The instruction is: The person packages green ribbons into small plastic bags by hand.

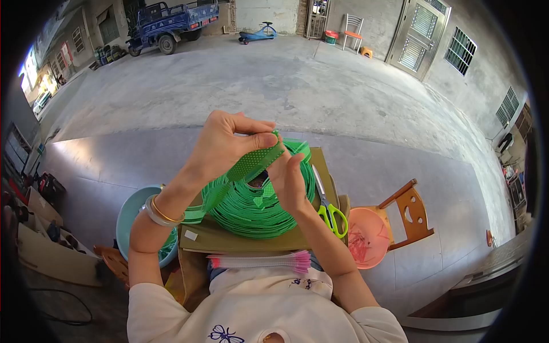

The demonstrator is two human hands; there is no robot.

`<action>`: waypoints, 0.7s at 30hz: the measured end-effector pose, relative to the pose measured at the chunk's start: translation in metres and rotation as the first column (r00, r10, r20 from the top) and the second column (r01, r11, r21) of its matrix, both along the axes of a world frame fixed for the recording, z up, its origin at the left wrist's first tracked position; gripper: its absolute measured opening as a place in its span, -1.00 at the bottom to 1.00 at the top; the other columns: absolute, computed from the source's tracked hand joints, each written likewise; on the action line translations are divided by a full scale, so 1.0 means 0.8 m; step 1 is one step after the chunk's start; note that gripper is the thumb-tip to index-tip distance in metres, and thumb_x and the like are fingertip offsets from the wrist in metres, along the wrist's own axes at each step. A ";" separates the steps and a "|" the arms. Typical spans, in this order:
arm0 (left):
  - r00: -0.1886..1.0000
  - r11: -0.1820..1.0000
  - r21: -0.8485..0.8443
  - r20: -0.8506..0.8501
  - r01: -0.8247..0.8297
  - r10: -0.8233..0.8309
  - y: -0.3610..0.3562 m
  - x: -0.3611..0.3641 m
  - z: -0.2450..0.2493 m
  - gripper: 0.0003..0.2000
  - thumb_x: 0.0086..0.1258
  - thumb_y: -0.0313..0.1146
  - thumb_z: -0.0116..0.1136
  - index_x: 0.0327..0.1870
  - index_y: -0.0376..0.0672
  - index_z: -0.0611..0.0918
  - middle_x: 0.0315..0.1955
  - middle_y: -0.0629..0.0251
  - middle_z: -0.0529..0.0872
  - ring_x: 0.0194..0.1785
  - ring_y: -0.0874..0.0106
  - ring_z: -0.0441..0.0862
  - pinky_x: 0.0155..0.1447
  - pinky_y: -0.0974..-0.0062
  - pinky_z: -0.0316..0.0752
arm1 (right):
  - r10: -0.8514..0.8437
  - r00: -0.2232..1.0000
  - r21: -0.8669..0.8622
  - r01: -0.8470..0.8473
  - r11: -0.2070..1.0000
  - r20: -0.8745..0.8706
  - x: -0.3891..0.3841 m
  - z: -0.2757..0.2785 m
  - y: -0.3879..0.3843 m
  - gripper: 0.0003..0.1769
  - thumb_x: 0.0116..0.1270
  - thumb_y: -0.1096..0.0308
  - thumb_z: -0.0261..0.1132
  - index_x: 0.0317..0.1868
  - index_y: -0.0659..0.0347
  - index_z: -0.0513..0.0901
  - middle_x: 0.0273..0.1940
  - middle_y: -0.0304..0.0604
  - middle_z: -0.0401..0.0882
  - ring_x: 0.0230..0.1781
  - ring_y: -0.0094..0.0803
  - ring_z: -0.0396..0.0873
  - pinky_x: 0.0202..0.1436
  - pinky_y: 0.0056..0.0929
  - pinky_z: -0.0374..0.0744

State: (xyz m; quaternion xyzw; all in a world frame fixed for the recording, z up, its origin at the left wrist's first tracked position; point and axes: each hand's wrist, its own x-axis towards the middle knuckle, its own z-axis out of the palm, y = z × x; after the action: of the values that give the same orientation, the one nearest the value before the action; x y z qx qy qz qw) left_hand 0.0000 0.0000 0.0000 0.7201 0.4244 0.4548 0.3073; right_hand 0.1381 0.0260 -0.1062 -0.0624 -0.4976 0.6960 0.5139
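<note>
A green ribbon with pale dots [251,166] hangs from my left hand [237,137], whose thumb and fingers pinch its upper end. My right hand [290,178] is raised just beside it, thumb up, near the ribbon's end; its fingers are partly hidden, so whether they hold the ribbon is unclear. Below both hands a large coil of green ribbon [251,220] lies on a brown board [217,244]. Scissors with lime handles [333,220] lie at the coil's right. A bundle of clear strips with pink ends [260,261] rests at my lap.
A blue basin [128,214] with green pieces stands at the left. On the right, a pink basin [374,231] holds reddish strips, beside a wooden chair [423,214]. Farther off are a blue three-wheeled truck [171,23], a ride-on toy [260,34] and a metal chair [353,34].
</note>
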 end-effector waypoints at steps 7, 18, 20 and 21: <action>1.000 0.969 -0.246 0.004 0.000 0.001 -0.014 0.007 0.021 -0.79 0.16 -0.37 0.29 -0.22 -0.27 0.68 -0.49 0.18 0.69 -0.22 0.50 0.64 -0.16 0.55 0.51 | 0.100 0.991 0.008 -0.100 0.995 -0.089 -0.030 0.015 -0.022 -0.60 0.37 0.22 0.10 0.14 0.21 0.34 -0.05 -0.18 0.48 0.01 -0.35 0.47 -0.01 -0.35 0.52; 0.822 0.533 -0.694 0.153 0.484 -0.548 -0.010 -0.069 -0.060 -0.52 0.18 -0.37 0.27 0.08 -0.41 0.43 -0.34 0.12 0.69 -0.25 0.45 0.65 0.04 0.52 0.47 | -0.166 0.810 -0.209 0.056 0.976 -0.562 0.105 0.065 0.020 -0.78 0.45 0.35 -0.11 -0.11 0.31 0.40 -0.05 0.06 0.51 0.13 -0.08 0.40 0.31 -0.09 0.34; 0.833 0.514 -0.714 0.178 0.476 -0.524 -0.016 -0.081 -0.065 -0.61 0.16 -0.43 0.27 -0.01 -0.42 0.50 -0.35 0.10 0.70 -0.23 0.42 0.66 0.05 0.52 0.47 | -0.237 0.812 -0.236 0.126 0.964 -0.533 0.129 0.060 0.028 -0.77 0.45 0.35 -0.11 -0.09 0.33 0.40 0.00 0.08 0.48 0.17 -0.07 0.37 0.33 -0.10 0.32; 0.851 0.529 -0.720 0.164 0.450 -0.500 -0.019 -0.082 -0.059 -0.66 0.16 -0.46 0.26 -0.06 -0.42 0.53 -0.36 0.11 0.70 -0.25 0.42 0.66 0.06 0.52 0.46 | -0.269 0.812 -0.248 0.158 0.956 -0.518 0.136 0.057 0.031 -0.76 0.45 0.35 -0.10 -0.09 0.34 0.39 0.03 0.09 0.47 0.18 -0.06 0.36 0.34 -0.10 0.31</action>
State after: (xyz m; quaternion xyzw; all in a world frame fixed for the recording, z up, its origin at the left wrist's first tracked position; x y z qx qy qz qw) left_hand -0.0654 -0.0155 -0.0476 0.6351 0.3677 0.1209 0.6684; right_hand 0.2472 0.0511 -0.0608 0.0333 -0.2500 0.6674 0.7007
